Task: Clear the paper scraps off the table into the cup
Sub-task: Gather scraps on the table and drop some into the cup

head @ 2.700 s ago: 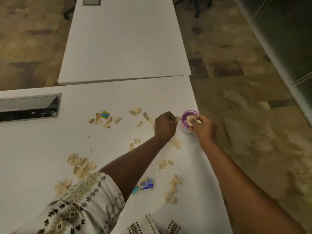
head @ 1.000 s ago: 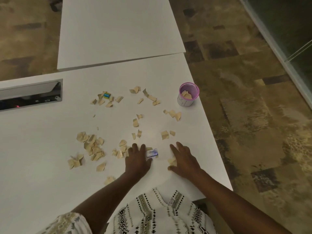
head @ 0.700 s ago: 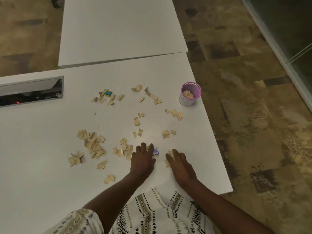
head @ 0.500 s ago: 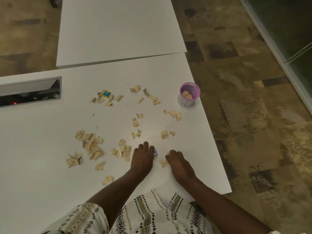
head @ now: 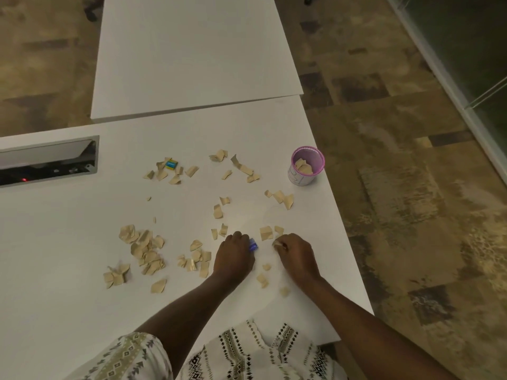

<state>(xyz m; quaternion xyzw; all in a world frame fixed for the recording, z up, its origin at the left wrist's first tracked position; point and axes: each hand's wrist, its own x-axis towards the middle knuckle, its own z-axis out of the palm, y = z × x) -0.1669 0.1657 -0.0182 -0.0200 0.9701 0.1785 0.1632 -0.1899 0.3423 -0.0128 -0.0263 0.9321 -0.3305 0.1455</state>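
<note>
Several tan paper scraps (head: 142,248) lie scattered over the white table (head: 68,242). A pink-rimmed cup (head: 306,166) stands near the table's right edge with a few scraps inside. My left hand (head: 233,256) rests knuckles-up on the table, fingers curled over a blue scrap (head: 253,246) that peeks out at its fingertips. My right hand (head: 296,256) is just to its right, fingers curled around a tan scrap (head: 276,243). A few small scraps (head: 262,278) lie between my two wrists. Both hands are well short of the cup.
A blue and yellow piece (head: 170,163) sits among the far scraps. A recessed cable box (head: 46,163) is set into the table at the left. A second white table (head: 192,56) adjoins at the back. The table's right edge drops to patterned floor (head: 411,215).
Both hands came back from the cup to the near scraps. Over the last second their flat fingers curled, the left over the blue scrap, the right around a tan one.
</note>
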